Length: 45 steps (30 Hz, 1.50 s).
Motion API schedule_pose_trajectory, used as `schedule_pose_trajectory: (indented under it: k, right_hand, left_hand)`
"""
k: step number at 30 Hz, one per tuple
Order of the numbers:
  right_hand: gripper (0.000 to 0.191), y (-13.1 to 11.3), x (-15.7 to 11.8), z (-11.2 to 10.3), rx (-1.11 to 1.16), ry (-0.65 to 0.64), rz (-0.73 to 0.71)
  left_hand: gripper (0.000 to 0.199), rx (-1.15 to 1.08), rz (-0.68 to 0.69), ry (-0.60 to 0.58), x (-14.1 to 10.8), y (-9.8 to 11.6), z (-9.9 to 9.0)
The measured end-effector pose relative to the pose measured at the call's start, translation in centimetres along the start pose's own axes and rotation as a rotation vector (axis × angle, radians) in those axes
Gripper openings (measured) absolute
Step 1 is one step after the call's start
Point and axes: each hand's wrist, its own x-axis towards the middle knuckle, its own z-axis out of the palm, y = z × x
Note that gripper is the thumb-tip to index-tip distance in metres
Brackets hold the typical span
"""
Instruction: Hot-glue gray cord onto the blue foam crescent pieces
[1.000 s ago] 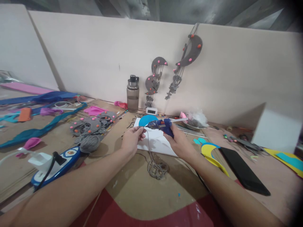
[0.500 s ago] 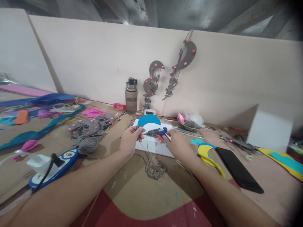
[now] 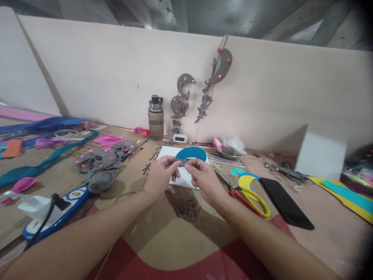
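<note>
My left hand (image 3: 163, 174) and my right hand (image 3: 201, 175) are close together over a white sheet (image 3: 167, 151). Between the fingertips of both hands, pinched, is a piece of grey yarn (image 3: 183, 160). A blue round piece (image 3: 192, 152) lies on the sheet just beyond the fingers. Below the hands a loose tangle of grey yarn (image 3: 188, 210) rests on the brown board, in shadow. Scissors with yellow and red handles (image 3: 237, 188) lie to the right of my right hand.
Left stand grey crescents with pink and orange dots (image 3: 105, 157), a yarn ball (image 3: 101, 181) and a blue-white power strip (image 3: 68, 208). Behind are a bottle (image 3: 156, 122) and a small display (image 3: 180, 138). A black phone (image 3: 285, 202) lies right. Grey crescents (image 3: 223, 66) hang on the wall.
The blue glue gun has left my right hand and is no longer visible. My right hand has moved left to meet my left hand at the yarn. The view has shifted slightly; the scissors now show fully.
</note>
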Motion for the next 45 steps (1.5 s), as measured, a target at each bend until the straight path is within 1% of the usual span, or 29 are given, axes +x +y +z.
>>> schedule_pose_trajectory:
  k: [4, 10, 15, 19, 24, 28, 31, 37, 40, 42, 45]
  right_hand:
    - [0.025, 0.1, 0.3, -0.4, -0.025, 0.081, -0.027]
    - [0.028, 1.2, 0.4, -0.1, -0.003, 0.164, -0.03]
    - [0.026, 1.2, 0.4, -0.2, 0.007, 0.171, -0.017]
    - [0.024, 1.0, 0.3, -0.2, -0.001, 0.17, -0.021]
    - [0.027, 1.3, 0.4, -0.3, 0.02, 0.164, -0.03]
    - [0.027, 1.7, 0.6, -0.4, 0.011, 0.153, -0.055]
    - [0.027, 2.0, 0.7, -0.5, 0.026, 0.13, -0.05]
    - [0.029, 2.3, 0.8, -0.3, 0.099, 0.109, -0.019]
    - [0.031, 2.3, 0.9, -0.4, 0.116, 0.107, 0.002]
    - [0.029, 2.2, 0.9, -0.6, 0.138, 0.047, -0.003]
    - [0.024, 2.1, 1.2, -1.1, 0.162, -0.114, 0.0]
  left_hand:
    - [0.024, -0.058, -0.036, -0.05, 0.1, -0.6, 0.0]
    - [0.026, -0.12, -0.07, -0.071, -0.3, -0.8, 0.2]
    - [0.026, -0.206, -0.079, -0.068, -0.5, -0.9, 0.4]
    - [0.026, -0.253, -0.091, -0.087, -0.7, -0.8, 0.6]
    - [0.027, -0.353, -0.135, -0.128, -0.8, -0.7, 0.8]
    - [0.029, -0.424, -0.194, -0.192, -0.7, -1.1, 0.6]
    - [0.031, -0.458, -0.272, -0.247, -0.5, -1.4, 0.4]
    - [0.023, -0.57, -0.373, -0.222, 0.0, -1.5, 0.3]
    - [0.023, -0.604, -0.432, -0.265, 0.0, -1.5, 0.3]
    - [0.023, -0.614, -0.467, -0.318, 0.0, -1.5, 0.2]
    - [0.02, -0.629, -0.489, -0.394, -0.1, -1.6, -0.2]
